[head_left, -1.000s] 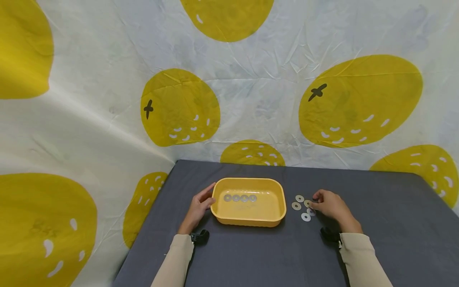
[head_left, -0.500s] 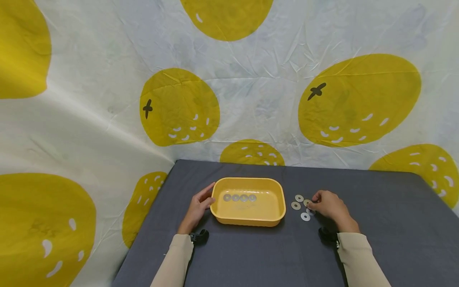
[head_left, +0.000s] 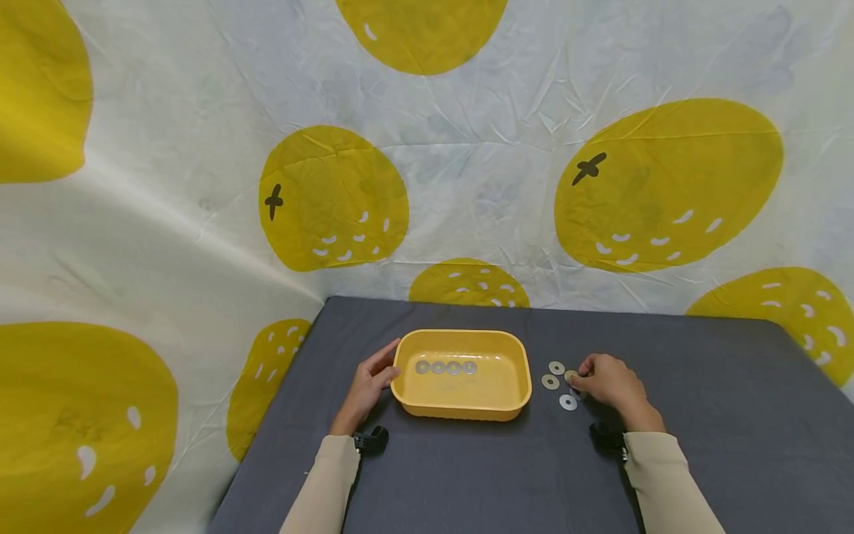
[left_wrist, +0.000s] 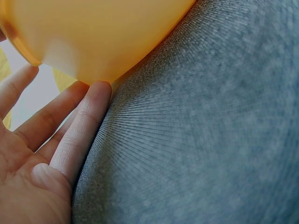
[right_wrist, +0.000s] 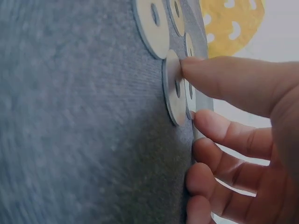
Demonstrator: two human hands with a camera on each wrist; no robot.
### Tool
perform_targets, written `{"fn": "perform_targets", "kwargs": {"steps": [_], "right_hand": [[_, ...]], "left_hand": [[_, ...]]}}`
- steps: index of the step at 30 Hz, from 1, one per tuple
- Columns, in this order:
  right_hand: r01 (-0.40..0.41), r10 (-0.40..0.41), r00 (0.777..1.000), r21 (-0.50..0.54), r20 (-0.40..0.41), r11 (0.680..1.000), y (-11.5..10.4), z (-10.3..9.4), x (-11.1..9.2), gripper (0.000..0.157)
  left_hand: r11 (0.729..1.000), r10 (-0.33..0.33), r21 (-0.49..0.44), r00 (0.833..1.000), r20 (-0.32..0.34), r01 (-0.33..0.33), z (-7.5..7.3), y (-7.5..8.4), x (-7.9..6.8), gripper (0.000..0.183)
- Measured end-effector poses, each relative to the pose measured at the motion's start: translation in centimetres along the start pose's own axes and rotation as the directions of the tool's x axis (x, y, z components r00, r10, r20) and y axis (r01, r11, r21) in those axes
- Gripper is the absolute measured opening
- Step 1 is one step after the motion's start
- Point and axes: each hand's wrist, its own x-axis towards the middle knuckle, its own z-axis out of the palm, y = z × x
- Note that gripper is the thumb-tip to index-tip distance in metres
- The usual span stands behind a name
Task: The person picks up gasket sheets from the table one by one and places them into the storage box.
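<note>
A yellow plastic tray [head_left: 460,412] stands on the cloth, with a row of several flat metal washers [head_left: 438,367] lying inside. My left hand [head_left: 365,389] holds the tray's left end, thumb over the rim and fingers against the outer wall; the left wrist view shows fingertips [left_wrist: 99,88] touching that wall. Right of the tray, my right hand [head_left: 614,382] pinches a washer [right_wrist: 190,100] between thumb and index finger, low over the cloth. Other loose washers lie around it: one [right_wrist: 174,93] close by the thumb, partly hidden from the head view, and another [head_left: 568,403] nearer me.
Two more washers [head_left: 550,382] lie between the tray and the right hand. Dark grey cloth [head_left: 480,475] covers the table. A white sheet [head_left: 480,200] printed with yellow fruit hangs behind and at the left.
The right hand has shifted very slightly left, covering more of the washer beneath its fingers. The left hand and tray keep their places.
</note>
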Motion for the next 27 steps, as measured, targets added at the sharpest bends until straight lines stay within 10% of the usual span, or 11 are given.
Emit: {"fn": "perform_targets", "kwargs": {"steps": [12,27], "right_hand": [[-0.057,0.057,0.998,0.012,0.013,0.998,-0.47,0.33,0.17,0.034],[0.169,-0.163,0.984,0.090,-0.073,0.981,-0.79,0.92,0.22,0.025]], "left_hand": [[0.999,-0.036,-0.014,0.999,0.018,0.036,-0.12,0.15,0.07,0.057],[1.000,-0.025,0.010,0.999,-0.020,0.025,0.05,0.06,0.09,0.056]]}}
